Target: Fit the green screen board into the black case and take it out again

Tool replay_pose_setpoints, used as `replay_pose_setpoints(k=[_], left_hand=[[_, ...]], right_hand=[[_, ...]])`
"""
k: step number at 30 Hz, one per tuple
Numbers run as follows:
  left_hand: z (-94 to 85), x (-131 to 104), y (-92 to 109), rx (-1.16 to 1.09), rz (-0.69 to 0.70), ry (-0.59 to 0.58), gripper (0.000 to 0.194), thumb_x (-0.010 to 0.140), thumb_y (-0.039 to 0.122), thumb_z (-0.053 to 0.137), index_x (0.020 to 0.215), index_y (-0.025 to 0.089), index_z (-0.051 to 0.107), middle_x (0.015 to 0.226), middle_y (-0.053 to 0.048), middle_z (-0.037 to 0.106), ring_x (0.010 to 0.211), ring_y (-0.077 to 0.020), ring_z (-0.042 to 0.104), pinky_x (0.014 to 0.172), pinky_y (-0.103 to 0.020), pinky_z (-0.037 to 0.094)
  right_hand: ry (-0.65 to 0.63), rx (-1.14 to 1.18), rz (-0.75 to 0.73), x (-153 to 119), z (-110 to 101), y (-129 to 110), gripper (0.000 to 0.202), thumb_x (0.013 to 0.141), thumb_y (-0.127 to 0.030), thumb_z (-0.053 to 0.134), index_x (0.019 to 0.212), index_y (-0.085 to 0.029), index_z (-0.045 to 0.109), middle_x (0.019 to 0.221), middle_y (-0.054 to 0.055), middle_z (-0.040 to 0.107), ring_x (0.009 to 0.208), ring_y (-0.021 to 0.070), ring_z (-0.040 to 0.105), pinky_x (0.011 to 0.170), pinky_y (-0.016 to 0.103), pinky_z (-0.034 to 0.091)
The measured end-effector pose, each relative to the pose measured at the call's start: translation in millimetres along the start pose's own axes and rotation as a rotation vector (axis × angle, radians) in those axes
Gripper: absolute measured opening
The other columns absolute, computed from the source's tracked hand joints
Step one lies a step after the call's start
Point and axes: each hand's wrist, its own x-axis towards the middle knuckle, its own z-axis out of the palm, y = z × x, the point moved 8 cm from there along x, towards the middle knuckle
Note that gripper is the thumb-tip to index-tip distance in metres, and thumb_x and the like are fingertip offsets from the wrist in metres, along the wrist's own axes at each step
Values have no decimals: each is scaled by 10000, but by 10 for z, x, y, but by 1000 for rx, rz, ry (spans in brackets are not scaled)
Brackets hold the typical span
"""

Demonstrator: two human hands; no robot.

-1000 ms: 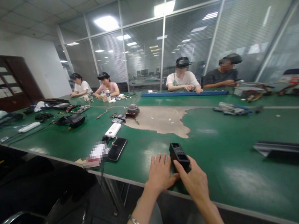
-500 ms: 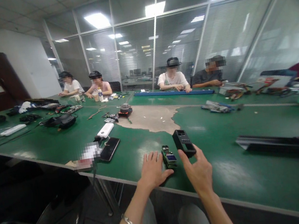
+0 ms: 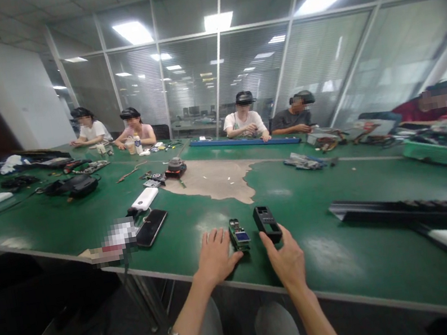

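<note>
My left hand (image 3: 216,255) lies flat on the green table with its fingers spread, wearing a silver bracelet at the wrist. Right beside its fingers is a small green circuit board assembly (image 3: 240,237) with a little blue screen. My right hand (image 3: 285,257) grips the lower end of a black rectangular housing (image 3: 266,222) with cut-out openings, between thumb and fingers. The housing is a short way to the right of the circuit board.
A black phone (image 3: 152,227) and a white power bank (image 3: 145,199) lie to the left. Long dark metal profiles (image 3: 385,210) are at the right. Several people sit across the table (image 3: 197,217), near a blue bar (image 3: 240,142) and a green basket (image 3: 439,153).
The view has turned to the right, so everything appears shifted left. The black housing in my right hand sits slightly lower. My left hand still lies beside the circuit board.
</note>
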Motion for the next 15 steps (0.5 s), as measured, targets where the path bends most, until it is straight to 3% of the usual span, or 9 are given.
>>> replay_pose_setpoints(k=[15], left_hand=[[22, 17, 15, 26, 4, 6, 660, 944, 609, 318, 1446, 183, 359, 1515, -120, 374, 1404, -300, 301, 1161, -509, 195]], right_hand=[[-77, -20, -8, -11, 138, 158, 585, 863, -603, 478, 1191, -131, 585, 1116, 155, 658, 1004, 276, 606, 886, 391, 447]])
